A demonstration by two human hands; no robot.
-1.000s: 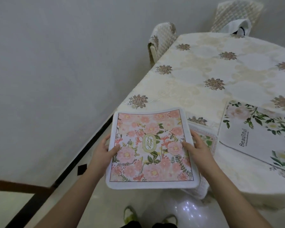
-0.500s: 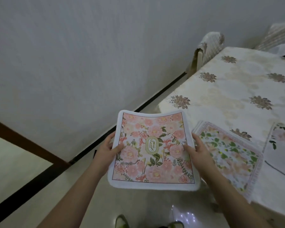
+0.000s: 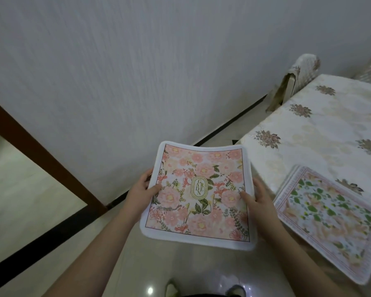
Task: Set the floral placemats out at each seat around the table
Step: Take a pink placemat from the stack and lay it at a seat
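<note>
I hold a pink floral placemat (image 3: 198,196) marked "GARDEN" flat in the air over the floor, left of the table (image 3: 321,133). My left hand (image 3: 142,190) grips its left edge, thumb on top. My right hand (image 3: 256,200) grips its right edge the same way. A second placemat (image 3: 328,219), with green leaves and a pink border, lies on the table's near corner and overhangs the edge.
A white wall (image 3: 137,71) with a dark skirting line runs close on the left. A covered chair (image 3: 296,80) stands at the table's far left side. A brown door frame (image 3: 41,155) is at the left. My feet show at the bottom.
My view has swung left, so the table has slid to the right and the white "Beautiful" placemat has left the view. Both hands keep the same hold on the pink placemat.
</note>
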